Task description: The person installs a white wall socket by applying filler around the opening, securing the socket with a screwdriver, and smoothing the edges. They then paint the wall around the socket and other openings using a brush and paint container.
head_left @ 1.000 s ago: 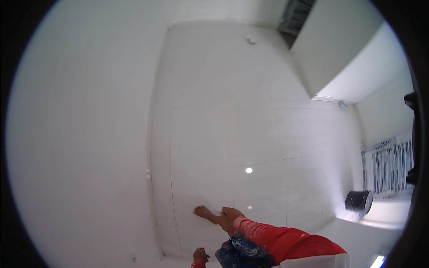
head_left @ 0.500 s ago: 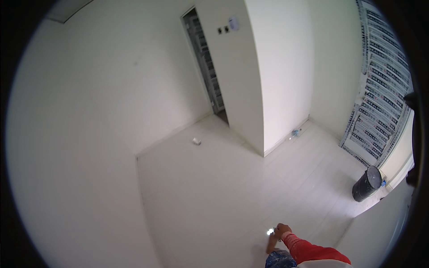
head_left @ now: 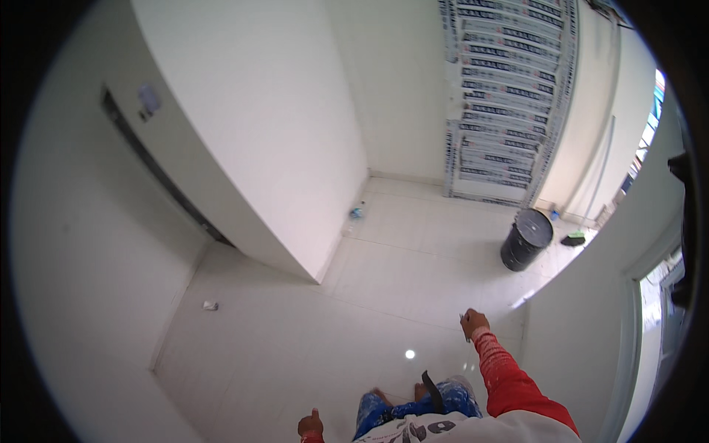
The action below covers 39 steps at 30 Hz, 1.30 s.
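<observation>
Hands first: right hand [head_left: 473,323] is curled into a loose fist at the end of a red-sleeved arm, swung out fwd and to the side; something thin may stick out of it, too small to tell, so can't say if it grips anything. Left hand [head_left: 310,425] sits low at the frame edge, fingers folded w/ thumb up; nothing seen in it.

Below and between the hands: blue patterned trousers [head_left: 405,410] and bare feet on a glossy white tiled floor [head_left: 310,340], w/ a bright light reflection just fwd of the feet. Nothing is w/in reach of either hand. Ahead of the right hand, well apart, stands a black bucket [head_left: 527,238]; a dark green thing lies just beyond it near the wall. Further off still, a panel wrapped in printed protective film [head_left: 506,96] leans in the corner. Ahead of the left hand, well apart, a small pale scrap [head_left: 210,305] lies by the wall base, and a small bottle [head_left: 357,213] sits at the foot of the white partition wall [head_left: 258,111].

Risks, as I judge them: bare feet on polished tile could slip, esp. if wet or dusty. Scrap and bottle are trip or tread hazards if the person walks that way w/o looking down.
</observation>
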### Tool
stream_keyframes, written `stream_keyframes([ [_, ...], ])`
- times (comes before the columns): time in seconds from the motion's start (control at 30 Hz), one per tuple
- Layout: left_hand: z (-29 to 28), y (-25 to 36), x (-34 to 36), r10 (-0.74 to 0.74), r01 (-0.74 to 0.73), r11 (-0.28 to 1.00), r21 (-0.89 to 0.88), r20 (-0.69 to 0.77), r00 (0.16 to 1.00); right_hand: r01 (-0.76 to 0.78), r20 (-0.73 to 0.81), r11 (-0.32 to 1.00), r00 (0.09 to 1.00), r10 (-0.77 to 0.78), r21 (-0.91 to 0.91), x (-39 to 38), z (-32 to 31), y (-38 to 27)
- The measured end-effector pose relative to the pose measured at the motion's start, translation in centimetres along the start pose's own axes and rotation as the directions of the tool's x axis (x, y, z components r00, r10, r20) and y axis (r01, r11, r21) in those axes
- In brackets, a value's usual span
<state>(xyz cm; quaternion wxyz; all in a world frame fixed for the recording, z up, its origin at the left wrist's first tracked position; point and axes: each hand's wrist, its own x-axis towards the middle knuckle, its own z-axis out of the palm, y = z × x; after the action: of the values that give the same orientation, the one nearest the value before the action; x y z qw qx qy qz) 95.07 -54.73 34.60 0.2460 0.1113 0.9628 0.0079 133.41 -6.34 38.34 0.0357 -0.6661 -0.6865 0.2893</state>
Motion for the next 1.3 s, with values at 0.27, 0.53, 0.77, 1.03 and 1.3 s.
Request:
stream_keyframes([
  [0.27,-1.8,16.6,17.5,0.541,-0.629,0.762,0.155,0.381,0.749,-0.375,-0.362,0.881,0.809,0.462,0.288,-1.4,-4.5,5.5],
  [0.53,-11.5,48.0,33.4,0.447,-0.464,0.885,-0.039,0.347,0.824,-0.792,-0.176,0.461,0.427,0.887,0.400,-10.4,1.2,7.4],
  [0.77,-8.6,71.0,26.3,0.739,-0.638,0.670,-0.379,0.258,0.623,-0.863,0.033,0.223,0.266,0.963,0.454,-3.7,0.7,12.0],
  [1.03,3.0,87.8,5.0,0.986,-0.930,0.165,-0.328,0.083,0.146,-0.578,-0.257,0.474,0.419,0.871,0.664,20.6,-17.0,22.5],
  [1.3,5.4,106.8,-15.4,0.815,-0.462,0.408,-0.787,0.542,-0.203,0.093,-0.159,0.232,0.945,0.287,0.968,38.0,-35.1,17.3],
])
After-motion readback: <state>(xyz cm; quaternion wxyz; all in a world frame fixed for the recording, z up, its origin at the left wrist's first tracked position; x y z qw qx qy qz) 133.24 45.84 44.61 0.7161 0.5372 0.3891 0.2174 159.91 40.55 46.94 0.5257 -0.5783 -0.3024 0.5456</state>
